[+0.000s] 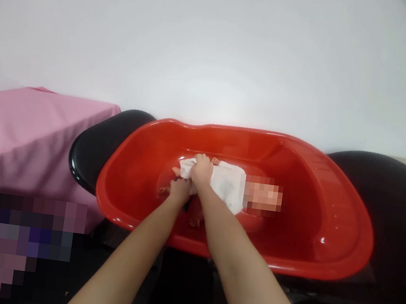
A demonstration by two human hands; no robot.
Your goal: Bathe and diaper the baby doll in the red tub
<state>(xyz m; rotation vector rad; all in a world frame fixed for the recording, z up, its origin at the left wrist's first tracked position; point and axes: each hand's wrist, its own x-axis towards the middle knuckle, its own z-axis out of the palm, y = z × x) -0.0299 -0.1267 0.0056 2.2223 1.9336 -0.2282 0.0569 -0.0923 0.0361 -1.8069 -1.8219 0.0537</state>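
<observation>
Two hands, head view: your right hand [202, 170] clasps the white garment [225, 176] on the doll [235, 192], lying inside the red tub [340, 215]; your left hand's [180, 189] grip, beside it, cannot be told. The cloth should prove soft, the doll light, possibly slippery; best held by hem and hips.

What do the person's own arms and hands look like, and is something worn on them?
The left forearm and right forearm are bare, narrowing towards the wrists; no sleeve, watch or bracelet shows. The left hand and right hand wear no gloves. Whether there are rings, I cannot tell.
</observation>
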